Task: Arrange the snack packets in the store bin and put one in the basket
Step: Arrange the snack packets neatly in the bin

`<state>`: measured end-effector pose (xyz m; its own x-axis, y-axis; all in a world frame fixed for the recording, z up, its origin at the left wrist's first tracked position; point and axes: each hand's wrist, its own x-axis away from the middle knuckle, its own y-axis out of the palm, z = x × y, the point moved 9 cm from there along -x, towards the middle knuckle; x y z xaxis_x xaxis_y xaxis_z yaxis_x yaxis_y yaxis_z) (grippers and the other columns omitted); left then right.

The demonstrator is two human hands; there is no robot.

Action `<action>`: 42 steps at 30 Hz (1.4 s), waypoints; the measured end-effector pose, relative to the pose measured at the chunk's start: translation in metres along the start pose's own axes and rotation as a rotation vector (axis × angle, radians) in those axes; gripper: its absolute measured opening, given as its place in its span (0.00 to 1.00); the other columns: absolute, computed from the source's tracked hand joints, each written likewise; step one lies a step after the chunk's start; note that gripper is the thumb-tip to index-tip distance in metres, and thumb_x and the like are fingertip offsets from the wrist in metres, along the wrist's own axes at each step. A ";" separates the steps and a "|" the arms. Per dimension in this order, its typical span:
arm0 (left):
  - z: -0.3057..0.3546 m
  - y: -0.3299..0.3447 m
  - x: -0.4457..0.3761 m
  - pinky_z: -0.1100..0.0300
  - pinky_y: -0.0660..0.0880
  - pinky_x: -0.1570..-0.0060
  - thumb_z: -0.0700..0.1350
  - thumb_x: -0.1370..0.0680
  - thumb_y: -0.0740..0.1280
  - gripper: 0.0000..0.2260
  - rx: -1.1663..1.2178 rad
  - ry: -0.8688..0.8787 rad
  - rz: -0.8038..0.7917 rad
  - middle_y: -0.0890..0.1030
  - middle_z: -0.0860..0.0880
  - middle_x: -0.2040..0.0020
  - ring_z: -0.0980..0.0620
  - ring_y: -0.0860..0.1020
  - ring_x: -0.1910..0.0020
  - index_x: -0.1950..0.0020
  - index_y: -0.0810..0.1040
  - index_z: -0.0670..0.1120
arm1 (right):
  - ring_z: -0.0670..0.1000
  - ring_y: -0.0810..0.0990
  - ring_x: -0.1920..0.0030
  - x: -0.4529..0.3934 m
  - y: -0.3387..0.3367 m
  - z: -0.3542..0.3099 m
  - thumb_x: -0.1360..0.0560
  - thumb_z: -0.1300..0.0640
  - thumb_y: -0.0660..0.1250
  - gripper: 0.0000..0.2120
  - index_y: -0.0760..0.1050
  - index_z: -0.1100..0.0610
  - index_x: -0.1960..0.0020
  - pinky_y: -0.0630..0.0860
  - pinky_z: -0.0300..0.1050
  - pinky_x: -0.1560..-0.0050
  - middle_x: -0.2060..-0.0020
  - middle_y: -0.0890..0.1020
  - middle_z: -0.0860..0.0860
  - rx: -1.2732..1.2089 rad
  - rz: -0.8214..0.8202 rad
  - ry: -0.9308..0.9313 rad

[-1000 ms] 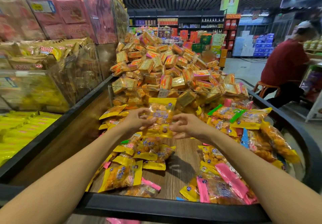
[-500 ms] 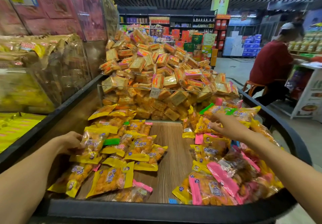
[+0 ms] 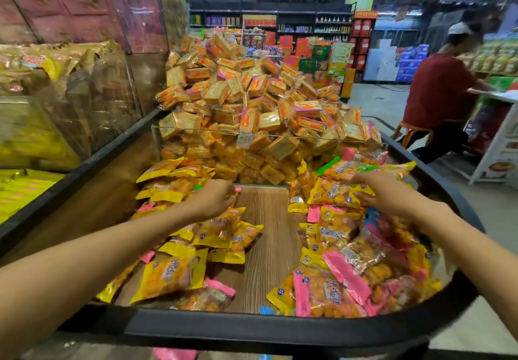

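Shop floor, grocery or snack store. Open black-rimmed display bin (image 3: 252,329) with a wood-grain floor, holding loose yellow and pink snack packets (image 3: 168,272). Behind a clear divider (image 3: 196,131), a heaped mound of small wrapped biscuit packs (image 3: 246,107). At left, clear acrylic bins (image 3: 92,102) stacked with more packaged goods. Farther back, dark shelving (image 3: 269,23) lined with boxes and bottles, stacked cartons (image 3: 384,62), strip lighting overhead. At right, a seated person in a red shirt (image 3: 437,93) at a counter.
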<state>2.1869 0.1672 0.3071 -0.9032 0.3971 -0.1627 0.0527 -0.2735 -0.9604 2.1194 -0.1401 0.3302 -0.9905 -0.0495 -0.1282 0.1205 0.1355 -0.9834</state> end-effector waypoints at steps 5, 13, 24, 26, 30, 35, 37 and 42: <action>0.190 0.062 -0.006 0.58 0.64 0.64 0.50 0.19 0.60 0.16 0.250 0.344 -0.321 0.75 0.42 0.61 0.48 0.73 0.62 0.57 0.76 0.40 | 0.54 0.78 0.47 0.014 0.006 0.028 0.22 0.51 0.63 0.09 0.74 0.52 0.44 0.76 0.55 0.50 0.48 0.79 0.51 0.050 0.049 0.044; 0.238 0.119 0.006 0.69 0.68 0.76 0.43 0.27 0.74 0.13 0.604 0.159 -0.603 0.75 0.53 0.73 0.62 0.73 0.76 0.67 0.72 0.45 | 0.53 0.77 0.41 0.014 0.002 0.008 0.21 0.54 0.62 0.16 0.73 0.57 0.35 0.75 0.50 0.43 0.41 0.79 0.53 -0.047 0.095 0.008; 0.090 0.027 0.027 0.63 0.67 0.69 0.43 0.28 0.74 0.08 0.966 -0.074 -0.290 0.82 0.46 0.63 0.51 0.77 0.63 0.62 0.78 0.42 | 0.51 0.75 0.38 0.011 -0.011 -0.060 0.20 0.52 0.60 0.16 0.72 0.54 0.34 0.73 0.48 0.41 0.39 0.78 0.50 -0.023 0.132 -0.192; 0.055 0.012 0.033 0.65 0.65 0.73 0.43 0.28 0.74 0.11 0.987 -0.139 -0.202 0.80 0.49 0.69 0.54 0.76 0.69 0.62 0.74 0.40 | 0.52 0.76 0.40 0.003 -0.014 -0.091 0.20 0.51 0.61 0.15 0.72 0.56 0.36 0.73 0.50 0.42 0.40 0.78 0.51 -0.037 0.122 -0.239; 0.026 0.000 0.041 0.67 0.68 0.73 0.43 0.28 0.74 0.13 1.022 -0.175 -0.149 0.79 0.54 0.72 0.62 0.77 0.74 0.61 0.70 0.44 | 0.55 0.78 0.43 -0.018 -0.014 -0.161 0.19 0.49 0.59 0.17 0.73 0.60 0.37 0.71 0.44 0.49 0.44 0.80 0.55 -0.268 0.129 -0.266; 0.013 -0.021 0.037 0.67 0.70 0.72 0.42 0.29 0.75 0.09 1.014 -0.145 -0.073 0.79 0.50 0.64 0.58 0.77 0.68 0.60 0.74 0.45 | 0.49 0.79 0.52 -0.038 0.005 -0.184 0.21 0.48 0.63 0.13 0.78 0.55 0.45 0.69 0.39 0.55 0.54 0.81 0.49 -0.638 0.158 -0.120; 0.010 -0.025 0.035 0.66 0.69 0.71 0.43 0.29 0.75 0.10 1.010 -0.158 -0.055 0.78 0.51 0.63 0.55 0.77 0.64 0.60 0.74 0.47 | 0.46 0.78 0.63 -0.040 0.004 -0.174 0.22 0.54 0.66 0.07 0.79 0.52 0.58 0.72 0.40 0.63 0.65 0.80 0.46 -0.827 0.187 -0.101; 0.015 -0.021 0.030 0.58 0.77 0.60 0.52 0.24 0.68 0.14 1.120 -0.182 -0.069 0.80 0.49 0.54 0.54 0.78 0.58 0.48 0.78 0.42 | 0.38 0.76 0.72 -0.032 -0.004 -0.158 0.23 0.62 0.67 0.10 0.78 0.55 0.63 0.73 0.33 0.70 0.69 0.78 0.50 -0.937 0.221 -0.131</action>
<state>2.1522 0.1712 0.3254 -0.9428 0.3334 0.0054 -0.3271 -0.9216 -0.2092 2.1398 0.0172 0.3580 -0.9298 -0.0308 -0.3669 0.1449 0.8854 -0.4416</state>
